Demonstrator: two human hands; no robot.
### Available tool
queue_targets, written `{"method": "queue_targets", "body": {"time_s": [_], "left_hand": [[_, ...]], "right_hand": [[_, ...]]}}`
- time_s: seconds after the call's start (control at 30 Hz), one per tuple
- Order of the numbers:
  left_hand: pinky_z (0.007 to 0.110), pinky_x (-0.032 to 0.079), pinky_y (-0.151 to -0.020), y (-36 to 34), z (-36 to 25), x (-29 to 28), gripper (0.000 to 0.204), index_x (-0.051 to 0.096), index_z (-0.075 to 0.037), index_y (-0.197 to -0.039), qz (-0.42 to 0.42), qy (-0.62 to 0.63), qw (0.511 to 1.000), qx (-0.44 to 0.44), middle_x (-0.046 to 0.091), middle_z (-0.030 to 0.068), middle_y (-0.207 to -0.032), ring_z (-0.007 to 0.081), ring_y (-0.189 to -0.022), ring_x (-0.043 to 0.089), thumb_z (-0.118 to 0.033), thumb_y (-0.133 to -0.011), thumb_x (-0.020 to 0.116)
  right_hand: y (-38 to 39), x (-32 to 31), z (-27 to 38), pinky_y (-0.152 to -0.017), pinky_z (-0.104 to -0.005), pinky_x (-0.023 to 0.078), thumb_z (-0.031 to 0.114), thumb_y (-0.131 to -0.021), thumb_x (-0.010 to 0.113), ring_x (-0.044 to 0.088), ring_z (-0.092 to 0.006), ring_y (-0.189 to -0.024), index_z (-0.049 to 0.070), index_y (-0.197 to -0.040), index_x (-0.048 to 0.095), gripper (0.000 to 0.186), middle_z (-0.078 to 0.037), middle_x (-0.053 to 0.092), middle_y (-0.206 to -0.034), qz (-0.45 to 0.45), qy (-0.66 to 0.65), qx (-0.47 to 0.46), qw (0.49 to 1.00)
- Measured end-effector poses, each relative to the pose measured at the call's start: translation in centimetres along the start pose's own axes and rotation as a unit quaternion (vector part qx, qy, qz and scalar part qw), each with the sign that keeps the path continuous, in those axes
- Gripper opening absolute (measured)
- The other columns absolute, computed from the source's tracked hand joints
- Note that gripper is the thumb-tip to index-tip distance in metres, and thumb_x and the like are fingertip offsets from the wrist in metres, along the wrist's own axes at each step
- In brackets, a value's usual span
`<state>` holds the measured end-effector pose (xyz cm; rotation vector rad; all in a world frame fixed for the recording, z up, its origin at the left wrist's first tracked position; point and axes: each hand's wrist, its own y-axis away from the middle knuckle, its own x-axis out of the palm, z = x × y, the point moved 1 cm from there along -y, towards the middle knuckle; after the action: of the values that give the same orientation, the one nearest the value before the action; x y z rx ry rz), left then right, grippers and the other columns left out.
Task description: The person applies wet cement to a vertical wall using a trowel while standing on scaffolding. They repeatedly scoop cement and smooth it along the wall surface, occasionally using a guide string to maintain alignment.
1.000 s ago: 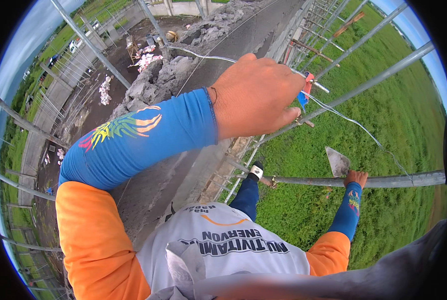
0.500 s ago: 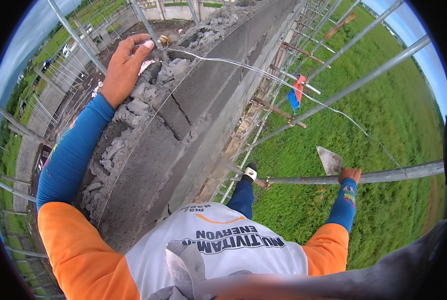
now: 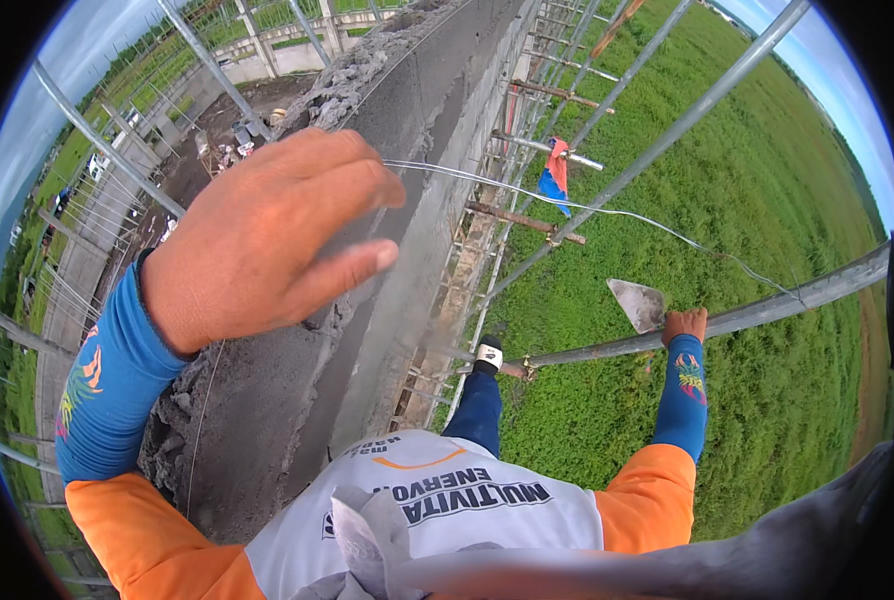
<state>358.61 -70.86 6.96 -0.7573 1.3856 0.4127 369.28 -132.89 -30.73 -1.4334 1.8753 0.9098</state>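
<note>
grn grass (image 3: 762, 195), red/blu cloth (image 3: 557, 168), cldy sky (image 3: 92, 48)

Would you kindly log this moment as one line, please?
left hand: open, in front of wall | right hand: closed on trowel, at metal pole | wire: runs from behind left hand toward pole

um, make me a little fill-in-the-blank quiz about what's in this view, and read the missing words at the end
1. The bare right hand holds a flat grey metal trowel with a blade shaped like a ____.
2. The bare left hand has its ____ held apart from its fingers.
3. The small two-coloured hanging cloth is red and ____.
4. The white printed shirt has upper sleeves coloured ____.

Missing words: triangle; thumb; blue; orange.
</note>
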Motion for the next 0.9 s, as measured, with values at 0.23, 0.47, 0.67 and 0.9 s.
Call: {"method": "queue_targets", "body": {"time_s": [0.23, 0.47, 0.67, 0.9], "left_hand": [[0.053, 0.058, -0.080, -15.4, -6.7, 11.5, 0.040, 0.071, -0.002, -0.102, 0.317, -0.013, 0.942, 0.109, 0.073, 0.0194, -0.092, 0.0409, -0.089, 0.073, -0.038, -0.087, 0.075], [0.048, 0.057, -0.088, -20.3, -1.5, 19.6, 0.065, 0.053, 0.000, -0.133, 0.071, 0.229, 0.966, -0.095, 0.070, 0.0210, -0.101, 0.0339, -0.095, 0.072, -0.044, -0.090, 0.075], [0.036, 0.054, -0.087, -19.7, -0.3, 21.4, 0.060, 0.056, -0.001, -0.128, 0.095, 0.552, 0.828, -0.027, 0.065, 0.0060, -0.100, 0.0167, -0.092, 0.066, -0.048, -0.094, 0.073], [0.036, 0.054, -0.085, -23.6, -4.3, 20.5, 0.031, 0.058, -0.009, -0.099, 0.037, 0.680, 0.731, 0.049, 0.057, 0.0006, -0.079, 0.0114, -0.077, 0.059, -0.039, -0.100, 0.067]], "right_hand": [[0.2, -1.2, 0.3, -0.098, -0.0428, 0.037, 0.025, -0.091, 0.067, 0.069, -0.0254, -0.109, 0.024, -0.101, 0.080, 0.017, -0.007, 0.078, -0.101, -0.004, 0.002, -0.001, 1.000], [0.2, -0.7, 0.3, -0.098, -0.0424, 0.038, 0.024, -0.091, 0.066, 0.070, -0.0255, -0.108, 0.024, -0.099, 0.081, 0.016, -0.007, 0.078, -0.100, 0.002, 0.006, 0.003, 1.000], [-0.5, 0.6, -0.1, -0.098, -0.0421, 0.037, 0.024, -0.089, 0.066, 0.069, -0.0243, -0.106, 0.024, -0.092, 0.079, 0.014, -0.007, 0.077, -0.097, -0.025, -0.006, 0.005, 1.000], [-0.1, 1.4, 0.1, -0.088, -0.0407, 0.037, 0.023, -0.092, 0.062, 0.069, -0.0223, -0.094, 0.020, -0.084, 0.079, 0.019, -0.005, 0.077, -0.085, -0.076, -0.003, -0.003, 0.997]]}}
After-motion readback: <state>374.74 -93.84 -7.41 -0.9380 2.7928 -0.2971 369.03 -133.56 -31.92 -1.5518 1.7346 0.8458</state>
